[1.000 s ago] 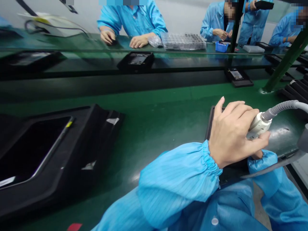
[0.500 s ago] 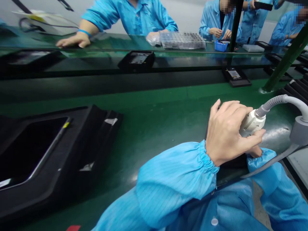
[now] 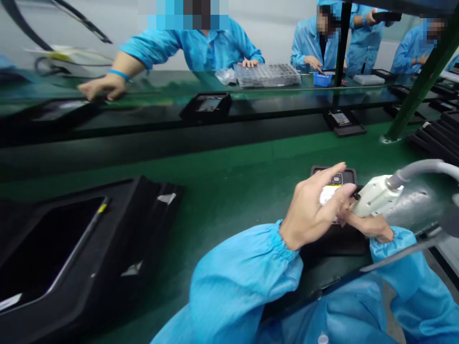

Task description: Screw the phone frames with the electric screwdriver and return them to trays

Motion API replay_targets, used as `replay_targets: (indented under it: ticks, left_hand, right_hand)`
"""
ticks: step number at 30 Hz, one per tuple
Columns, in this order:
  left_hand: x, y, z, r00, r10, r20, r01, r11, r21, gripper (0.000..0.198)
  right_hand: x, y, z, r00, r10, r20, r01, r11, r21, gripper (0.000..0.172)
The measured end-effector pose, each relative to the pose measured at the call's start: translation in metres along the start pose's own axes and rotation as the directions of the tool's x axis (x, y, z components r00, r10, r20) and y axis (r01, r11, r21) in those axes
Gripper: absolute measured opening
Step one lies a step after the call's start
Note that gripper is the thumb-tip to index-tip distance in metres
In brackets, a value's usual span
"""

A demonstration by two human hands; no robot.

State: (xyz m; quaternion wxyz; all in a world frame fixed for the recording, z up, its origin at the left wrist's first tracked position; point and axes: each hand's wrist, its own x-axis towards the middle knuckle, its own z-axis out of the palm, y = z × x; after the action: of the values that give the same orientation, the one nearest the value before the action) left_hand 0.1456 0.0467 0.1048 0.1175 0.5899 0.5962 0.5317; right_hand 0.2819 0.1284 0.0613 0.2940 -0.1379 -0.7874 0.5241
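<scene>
A black foam tray (image 3: 337,241) lies on the green bench in front of me, holding a device with its inside showing, a white and yellow patch (image 3: 328,193) on it. My left hand (image 3: 310,210) hovers over this device, fingers stretched and thumb apart, hiding much of it. My right hand (image 3: 371,225) is wrapped round a white handheld tool (image 3: 378,196) with a thick grey cable (image 3: 423,167). The tool's dark front end is close to my left thumb; whether they touch I cannot tell. Part of my right fingers is hidden.
At left, stacked black trays (image 3: 118,229) carry a dark-screened tablet (image 3: 60,239). Beyond, a raised belt bears trays with devices (image 3: 208,102). More trays (image 3: 437,138) are piled at right beside a green post (image 3: 412,86). Co-workers in blue sit opposite, near a clear compartment tray (image 3: 267,75).
My left hand has moved left off the white tool, uncovering part of the device. The tool shows more fully now. Across the bench, a co-worker's hand has reached onto a tray.
</scene>
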Motion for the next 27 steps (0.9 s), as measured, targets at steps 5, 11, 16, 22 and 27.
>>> replay_targets:
  ticks: [5,11,16,22,27]
  left_hand:
    - [-0.017,-0.051,-0.024,0.961,-0.250,-0.118,0.273,0.930,0.246,0.045]
    - [-0.027,-0.083,-0.036,0.905,-0.423,-0.040,0.399,0.813,0.424,0.042]
    - [-0.020,-0.081,0.025,0.917,-0.384,0.111,0.318,0.869,0.378,0.042]
    - [-0.024,-0.079,0.070,0.873,-0.474,0.119,0.390,0.823,0.414,0.088]
    - [-0.058,-0.074,0.037,0.917,-0.396,0.047,0.358,0.869,0.340,0.082]
  right_hand:
    - [-0.003,0.000,-0.025,0.980,-0.137,-0.142,0.122,0.987,-0.106,0.031]
    - [0.001,0.074,-0.103,0.969,-0.114,-0.217,-0.061,0.745,-0.664,0.028]
    - [0.022,0.118,-0.151,0.997,0.056,-0.052,-0.076,0.606,-0.792,0.048]
    - [-0.007,0.078,-0.125,0.982,-0.171,-0.085,-0.011,0.395,-0.919,0.063]
    - [-0.085,0.035,-0.031,0.843,-0.488,-0.227,0.100,0.556,-0.825,0.032]
